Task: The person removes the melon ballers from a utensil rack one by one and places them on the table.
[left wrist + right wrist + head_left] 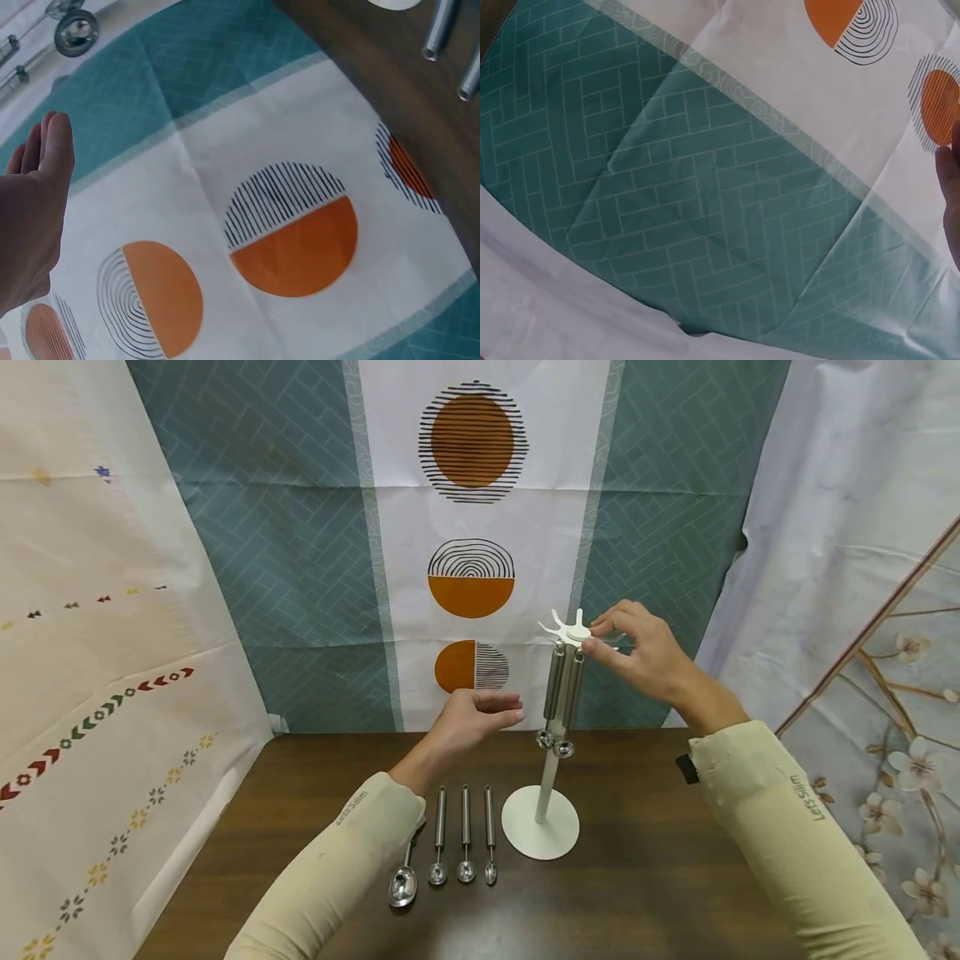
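A white stand point(551, 768) with a round base and a ring of hooks on top stands upright on the table. At its top, my right hand point(637, 652) pinches the hook ring point(576, 632) between thumb and fingers; only fingertips of this hand show at the right edge of the right wrist view. Steel spoons point(553, 685) with small round bowls hang from the hooks, bowls down. Left of the stand my left hand point(476, 718) is held in the air, fingers straight and together, with nothing in it. The left wrist view shows a hanging spoon's bowl point(76, 33) beyond the fingers.
Several steel spoons lie side by side on the brown table point(645, 877), left of the stand's base, including a larger spoon point(402, 887) partly under my left sleeve. A patterned cloth point(300, 527) hangs behind the table, with light curtains point(847, 527) at the sides.
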A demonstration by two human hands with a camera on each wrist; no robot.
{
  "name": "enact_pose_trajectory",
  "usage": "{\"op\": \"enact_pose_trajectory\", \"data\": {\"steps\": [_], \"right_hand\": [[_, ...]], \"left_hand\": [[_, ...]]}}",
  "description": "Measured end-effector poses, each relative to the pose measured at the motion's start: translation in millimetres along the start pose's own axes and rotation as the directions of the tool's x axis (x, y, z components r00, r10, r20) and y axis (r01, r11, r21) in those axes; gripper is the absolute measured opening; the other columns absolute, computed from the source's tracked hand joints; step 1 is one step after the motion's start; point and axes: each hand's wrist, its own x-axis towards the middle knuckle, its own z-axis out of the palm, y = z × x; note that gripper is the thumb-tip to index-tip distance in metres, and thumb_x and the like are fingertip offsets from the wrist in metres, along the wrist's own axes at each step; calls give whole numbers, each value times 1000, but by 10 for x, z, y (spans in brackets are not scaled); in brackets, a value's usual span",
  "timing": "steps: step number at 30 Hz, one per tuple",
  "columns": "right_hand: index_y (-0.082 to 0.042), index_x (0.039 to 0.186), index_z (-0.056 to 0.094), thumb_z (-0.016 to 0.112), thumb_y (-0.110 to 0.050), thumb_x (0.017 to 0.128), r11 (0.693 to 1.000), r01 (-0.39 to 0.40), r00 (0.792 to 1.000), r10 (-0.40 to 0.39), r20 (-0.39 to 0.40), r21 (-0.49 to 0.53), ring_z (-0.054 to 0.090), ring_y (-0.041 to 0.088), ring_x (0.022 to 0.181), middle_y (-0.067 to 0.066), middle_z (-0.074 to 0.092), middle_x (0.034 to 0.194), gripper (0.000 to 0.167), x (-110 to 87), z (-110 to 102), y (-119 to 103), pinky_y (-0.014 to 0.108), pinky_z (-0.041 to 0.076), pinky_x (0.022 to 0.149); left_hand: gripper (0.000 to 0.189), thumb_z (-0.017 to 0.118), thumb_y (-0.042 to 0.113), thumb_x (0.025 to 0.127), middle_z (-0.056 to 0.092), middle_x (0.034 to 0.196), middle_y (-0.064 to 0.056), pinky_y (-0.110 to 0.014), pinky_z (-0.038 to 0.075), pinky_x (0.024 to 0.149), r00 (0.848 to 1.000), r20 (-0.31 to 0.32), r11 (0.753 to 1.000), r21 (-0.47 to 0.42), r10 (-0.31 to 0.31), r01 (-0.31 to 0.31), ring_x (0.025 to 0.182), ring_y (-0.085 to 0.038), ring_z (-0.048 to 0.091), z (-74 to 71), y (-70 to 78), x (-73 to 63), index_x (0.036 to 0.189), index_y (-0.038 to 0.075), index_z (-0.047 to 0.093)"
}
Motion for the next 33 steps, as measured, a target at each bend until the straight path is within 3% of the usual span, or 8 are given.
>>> {"op": "enact_pose_trajectory", "data": {"steps": [5,10,15,23,33], "right_hand": [[1,95,69,67,-39,96,1000,9,999,-9,-33,-1,53,32,107,14,64,104,39,-15,4,13,44,41,84],[1,95,70,66,-40,96,1000,3,999,-2,-34,4,53,32,108,14,64,104,41,-33,7,19,47,42,87],[0,96,71,66,-36,96,1000,6,1000,-5,-30,13,53,32,109,14,64,106,37,-43,12,6,48,42,88],[-1,96,71,65,-36,96,1000,9,1000,-9,-26,19,53,31,111,13,64,107,36,-30,11,1,50,41,92],[0,97,70,63,-39,97,1000,1,1000,-1,-11,-9,52,32,112,14,63,108,39,-26,3,-6,53,41,93]], "left_hand": [[35,75,10,91,71,119,-12,-33,53,95,998,17,998,-31,62,-62,109,-21,67,162,69,73,124,1,69],[37,75,3,89,70,120,-16,-31,54,92,989,45,989,-51,140,-137,108,-24,68,321,74,141,125,-4,67],[35,77,1,86,72,114,-16,-31,56,87,986,20,985,-38,167,-166,103,-25,70,391,64,156,121,-4,69],[29,78,1,85,74,106,-15,-28,57,82,988,-12,988,-2,155,-155,96,-22,71,391,87,151,114,-3,72],[27,78,2,86,74,102,-13,-28,57,81,985,-45,985,43,167,-166,94,-21,71,246,168,88,112,-2,73]]}}
